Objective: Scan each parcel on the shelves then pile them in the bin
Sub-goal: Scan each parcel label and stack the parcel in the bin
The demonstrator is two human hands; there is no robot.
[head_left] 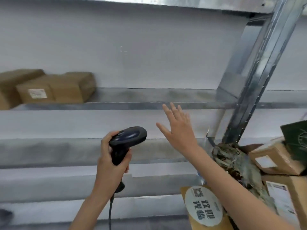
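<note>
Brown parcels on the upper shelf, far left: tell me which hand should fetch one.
Right. The right hand is open and empty, raised toward the shelf; the left hand grips the scanner. The brown parcels lie leftward, so it probably must reach across.

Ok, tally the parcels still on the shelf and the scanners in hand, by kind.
Brown cardboard parcels on the upper metal shelf: 2, a front one with a white label and one behind at far left.
Black handheld barcode scanners: 1, in the left hand.
Total: 3
</note>
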